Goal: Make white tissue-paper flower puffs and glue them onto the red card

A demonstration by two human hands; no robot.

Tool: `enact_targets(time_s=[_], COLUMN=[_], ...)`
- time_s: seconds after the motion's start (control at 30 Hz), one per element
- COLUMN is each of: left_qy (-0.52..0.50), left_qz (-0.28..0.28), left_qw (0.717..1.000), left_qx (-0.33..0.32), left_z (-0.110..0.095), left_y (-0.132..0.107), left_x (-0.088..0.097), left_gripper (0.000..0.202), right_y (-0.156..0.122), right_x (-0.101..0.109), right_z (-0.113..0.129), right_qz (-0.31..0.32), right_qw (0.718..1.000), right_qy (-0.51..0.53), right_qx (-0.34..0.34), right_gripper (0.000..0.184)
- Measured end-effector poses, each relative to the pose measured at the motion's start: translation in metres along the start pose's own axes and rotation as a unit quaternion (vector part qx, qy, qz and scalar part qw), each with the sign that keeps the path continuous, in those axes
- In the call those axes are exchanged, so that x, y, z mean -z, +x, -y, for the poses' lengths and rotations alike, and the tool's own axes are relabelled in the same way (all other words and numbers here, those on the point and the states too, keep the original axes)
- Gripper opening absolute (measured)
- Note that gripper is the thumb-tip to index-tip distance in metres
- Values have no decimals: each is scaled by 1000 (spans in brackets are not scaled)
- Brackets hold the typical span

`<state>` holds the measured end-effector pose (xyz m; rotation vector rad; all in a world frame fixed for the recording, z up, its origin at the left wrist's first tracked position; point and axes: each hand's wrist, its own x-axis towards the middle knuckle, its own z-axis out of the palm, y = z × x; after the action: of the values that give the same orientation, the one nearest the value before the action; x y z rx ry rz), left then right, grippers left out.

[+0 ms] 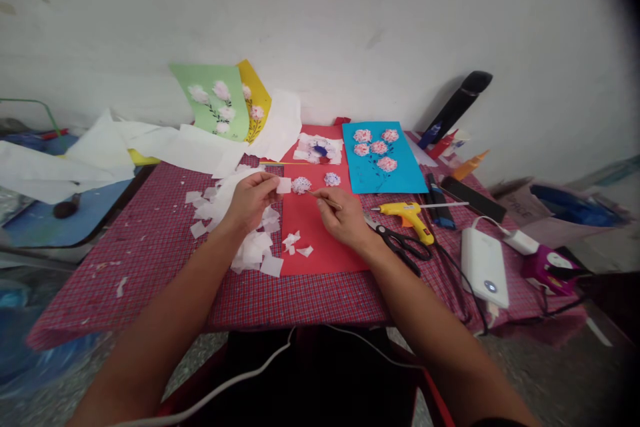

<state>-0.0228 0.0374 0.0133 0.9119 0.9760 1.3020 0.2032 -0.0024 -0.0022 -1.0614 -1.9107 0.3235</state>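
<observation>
My left hand (255,199) pinches a small white paper square (284,185) above the left edge of a red sheet (323,240). In my right hand (343,217) is a thin stick (327,200), held like a pen, its tip close to a speckled paper flower (301,185). A second paper flower (332,179) lies on the red sheet to the right. Behind them a white paper (310,147) bears blue and red paint blots. Loose white paper squares (255,247) are heaped left of the red sheet, and a few torn scraps (291,240) lie on it.
On the right are a blue flower picture (390,180), a yellow glue gun (410,213), black scissors (400,240), a white power bank (483,267) and paint bottles (443,145). A green flower picture (210,77) leans on the wall. White paper sheets (200,150) lie at left.
</observation>
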Motion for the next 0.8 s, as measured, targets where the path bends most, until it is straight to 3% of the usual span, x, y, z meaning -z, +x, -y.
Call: enact_targets(time_s=[0.27,0.43,0.8], left_qy=[0,-3,-5], left_qz=[-7,-7,-6], left_qw=[1000,1000,1000], left_qx=[-1,1,0], left_z=[0,-2,-1], left_y=[0,-1,0], left_x=[-1,-2,-1], left_gripper=[22,24,22], right_y=[1,3,0], right_x=[0,1,6], right_z=[0,2,5], right_qz=[9,-16,-71], right_qw=[1000,1000,995], right_qy=[2,-8,-13], right_qx=[-22,0,-71], right_gripper=[22,20,20])
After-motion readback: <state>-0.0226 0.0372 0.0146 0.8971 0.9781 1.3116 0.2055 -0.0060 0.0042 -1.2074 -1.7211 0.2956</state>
